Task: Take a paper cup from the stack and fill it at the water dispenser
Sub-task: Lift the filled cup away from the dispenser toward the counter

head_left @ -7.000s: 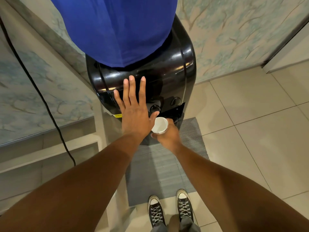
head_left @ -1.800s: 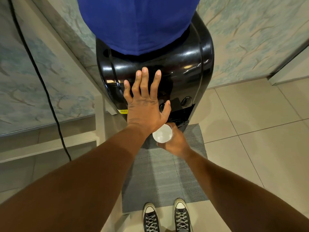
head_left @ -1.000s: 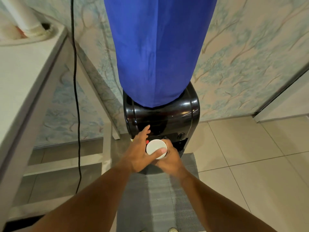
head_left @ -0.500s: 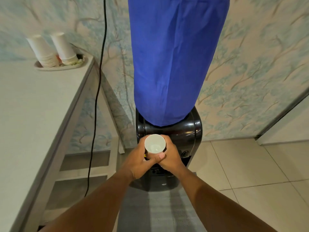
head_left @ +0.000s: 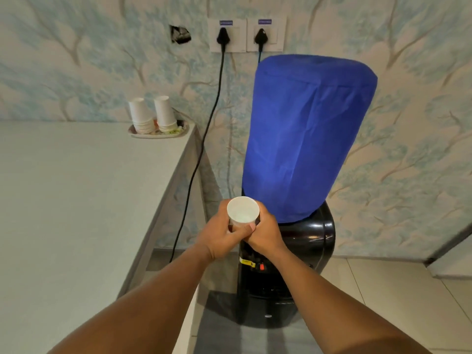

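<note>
A white paper cup [head_left: 243, 209] stands upright in both hands, lifted in front of the black water dispenser [head_left: 306, 251]. My left hand [head_left: 221, 237] wraps its left side with the thumb across the front. My right hand [head_left: 265, 235] wraps its right side. Water shows at the cup's bottom. A blue cloth cover [head_left: 304, 139] hides the bottle on top of the dispenser. The dispenser's taps, one with a red tab, sit below my hands. Two stacks of upturned paper cups [head_left: 153, 114] stand on a small tray [head_left: 159, 132] at the table's far corner.
A white table [head_left: 76, 213] fills the left side, its edge close to my left forearm. A black cable [head_left: 201, 149] hangs from wall sockets [head_left: 245, 34] down between table and dispenser. A grey mat [head_left: 255, 338] lies before the dispenser on tiled floor.
My left hand left the dispenser's top and joined the right on the cup. Both hands raised the cup from the taps to chest height as the view tilted upward.
</note>
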### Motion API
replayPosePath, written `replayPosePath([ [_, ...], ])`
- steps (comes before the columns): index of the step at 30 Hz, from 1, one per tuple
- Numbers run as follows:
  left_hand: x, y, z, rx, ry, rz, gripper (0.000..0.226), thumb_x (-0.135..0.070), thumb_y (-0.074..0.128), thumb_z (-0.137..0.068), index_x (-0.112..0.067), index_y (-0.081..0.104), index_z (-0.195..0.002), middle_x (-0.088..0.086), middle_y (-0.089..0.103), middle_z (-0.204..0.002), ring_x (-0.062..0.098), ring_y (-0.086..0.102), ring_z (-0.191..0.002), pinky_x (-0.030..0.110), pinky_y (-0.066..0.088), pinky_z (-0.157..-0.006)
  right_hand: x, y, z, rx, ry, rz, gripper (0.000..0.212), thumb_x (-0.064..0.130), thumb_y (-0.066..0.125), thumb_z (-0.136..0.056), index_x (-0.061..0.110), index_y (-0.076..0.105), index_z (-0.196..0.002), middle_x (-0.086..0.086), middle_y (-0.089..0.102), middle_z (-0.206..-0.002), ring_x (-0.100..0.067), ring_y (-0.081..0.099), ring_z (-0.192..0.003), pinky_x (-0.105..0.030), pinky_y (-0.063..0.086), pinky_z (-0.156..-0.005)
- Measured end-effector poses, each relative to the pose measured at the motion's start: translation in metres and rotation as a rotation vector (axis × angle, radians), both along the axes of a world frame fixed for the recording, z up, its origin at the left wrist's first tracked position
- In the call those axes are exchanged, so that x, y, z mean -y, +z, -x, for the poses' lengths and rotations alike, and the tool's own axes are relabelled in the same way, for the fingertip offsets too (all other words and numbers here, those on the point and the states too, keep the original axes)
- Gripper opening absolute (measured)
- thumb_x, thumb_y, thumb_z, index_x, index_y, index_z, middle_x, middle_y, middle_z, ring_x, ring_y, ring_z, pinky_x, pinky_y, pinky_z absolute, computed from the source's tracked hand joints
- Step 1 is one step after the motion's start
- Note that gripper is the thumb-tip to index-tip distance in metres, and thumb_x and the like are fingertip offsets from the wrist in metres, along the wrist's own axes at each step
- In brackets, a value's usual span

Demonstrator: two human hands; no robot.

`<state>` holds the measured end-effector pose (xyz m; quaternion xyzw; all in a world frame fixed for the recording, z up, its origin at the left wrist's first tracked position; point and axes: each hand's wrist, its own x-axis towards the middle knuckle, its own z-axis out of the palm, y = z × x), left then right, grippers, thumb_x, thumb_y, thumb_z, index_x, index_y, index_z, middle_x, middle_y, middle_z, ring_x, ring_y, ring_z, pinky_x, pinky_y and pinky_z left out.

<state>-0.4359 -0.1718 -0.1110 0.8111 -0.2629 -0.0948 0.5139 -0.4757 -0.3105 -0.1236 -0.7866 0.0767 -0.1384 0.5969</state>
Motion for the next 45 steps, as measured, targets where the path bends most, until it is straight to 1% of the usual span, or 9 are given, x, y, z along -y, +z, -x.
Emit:
replayPosePath([
  [6, -0.030, 0.035, -0.014, 0.079, 0.069, 0.047, 0.073, -0.057, 0.071, -0.078, -0.025, 0.041, -0.136, -0.017, 0.055, -0.122, 0.001, 0.057, -0.112, 0.032, 0.053, -0.093, -0.029, 0.038, -0.024, 0.071, 0.043, 0.071, 0.068, 0.034, 0.087, -0.062, 0.026, 0.056, -0.123, 0.004, 0.063, -0.117, -0.012, 0.059, -0.109, -0.035, 0.054, -0.090],
  [10, -0.055, 0.058, -0.022, 0.110, 0.118, 0.076, 0.070, -0.054, 0.074, -0.078, -0.023, 0.045, -0.135, -0.009, 0.060, -0.122, 0.006, 0.059, -0.111, 0.038, 0.053, -0.093, -0.052, 0.063, -0.036, 0.115, 0.096, 0.096, 0.068, 0.031, 0.087, -0.064, 0.023, 0.054, -0.123, 0.003, 0.058, -0.119, -0.014, 0.057, -0.110, -0.029, 0.052, -0.088],
  [14, -0.083, 0.078, -0.026, 0.164, 0.219, 0.072, 0.072, -0.062, 0.073, -0.074, -0.031, 0.043, -0.131, -0.026, 0.052, -0.115, -0.011, 0.053, -0.106, 0.021, 0.049, -0.084, -0.081, 0.083, -0.045, 0.164, 0.149, 0.077, 0.068, 0.031, 0.083, -0.061, 0.022, 0.054, -0.122, 0.002, 0.055, -0.119, -0.009, 0.055, -0.106, -0.011, 0.043, -0.079],
  [21, -0.138, 0.101, -0.027, 0.211, 0.325, 0.054, 0.081, -0.078, 0.066, -0.067, -0.034, 0.044, -0.131, -0.036, 0.047, -0.115, -0.010, 0.053, -0.107, 0.022, 0.049, -0.085, -0.134, 0.099, -0.059, 0.184, 0.248, -0.009, 0.062, 0.012, 0.083, -0.069, 0.027, 0.053, -0.121, 0.000, 0.056, -0.122, -0.013, 0.056, -0.111, -0.015, 0.047, -0.082],
  [24, -0.158, 0.105, -0.027, 0.221, 0.384, 0.057, 0.077, -0.075, 0.068, -0.068, -0.034, 0.047, -0.129, -0.029, 0.052, -0.116, -0.006, 0.056, -0.107, 0.022, 0.049, -0.085, -0.154, 0.100, -0.064, 0.166, 0.252, -0.027, 0.065, 0.020, 0.085, -0.067, 0.032, 0.050, -0.121, 0.004, 0.058, -0.120, -0.010, 0.055, -0.109, -0.014, 0.047, -0.079],
  [30, -0.188, 0.104, -0.031, 0.224, 0.470, 0.059, 0.079, -0.070, 0.073, -0.066, -0.033, 0.048, -0.132, -0.016, 0.057, -0.124, 0.007, 0.058, -0.110, 0.025, 0.050, -0.088, -0.187, 0.098, -0.076, 0.162, 0.252, 0.003, 0.064, 0.029, 0.083, -0.065, 0.031, 0.055, -0.122, 0.006, 0.061, -0.119, -0.007, 0.055, -0.108, -0.027, 0.054, -0.084],
  [36, -0.214, 0.097, -0.036, 0.209, 0.521, 0.066, 0.076, -0.062, 0.076, -0.069, -0.029, 0.050, -0.132, -0.012, 0.059, -0.125, 0.011, 0.059, -0.110, 0.026, 0.050, -0.089, -0.209, 0.096, -0.083, 0.122, 0.302, -0.006, 0.060, 0.021, 0.084, -0.065, 0.036, 0.058, -0.117, 0.017, 0.062, -0.108, 0.004, 0.055, -0.102, -0.002, 0.044, -0.066],
  [40, -0.227, 0.089, -0.042, 0.186, 0.540, 0.068, 0.073, -0.056, 0.080, -0.072, -0.028, 0.051, -0.133, -0.009, 0.059, -0.127, 0.013, 0.058, -0.112, 0.026, 0.050, -0.089, -0.219, 0.093, -0.086, 0.079, 0.336, -0.019, 0.060, 0.022, 0.086, -0.064, 0.041, 0.056, -0.112, 0.022, 0.061, -0.103, 0.006, 0.056, -0.097, 0.000, 0.043, -0.062],
  [45, -0.238, 0.081, -0.048, 0.156, 0.556, 0.077, 0.069, -0.051, 0.081, -0.073, -0.030, 0.051, -0.132, -0.010, 0.060, -0.126, 0.014, 0.058, -0.111, 0.029, 0.052, -0.090, -0.230, 0.088, -0.093, 0.042, 0.361, 0.002, 0.065, 0.019, 0.086, -0.068, 0.027, 0.056, -0.125, 0.010, 0.061, -0.111, -0.004, 0.056, -0.100, -0.003, 0.043, -0.062],
])
